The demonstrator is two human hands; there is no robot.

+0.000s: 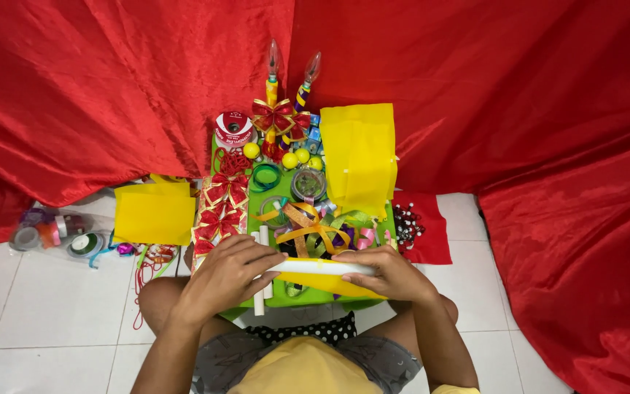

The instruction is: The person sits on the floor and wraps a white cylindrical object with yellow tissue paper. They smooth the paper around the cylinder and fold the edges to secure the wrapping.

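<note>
Red cloth (111, 87) hangs behind the green bench (308, 294), draping down to the floor on both sides of it. On the bench's far right lies a folded yellow sheet (360, 157); another yellow sheet (154, 213) lies on the floor left of it. At the bench's near edge both hands grip a white tube (315, 267) with yellow paper (329, 283) around it: left hand (229, 276) clasped over its left end, right hand (388, 273) closed on its right end. Red bows (220, 211) line the bench's left edge
</note>
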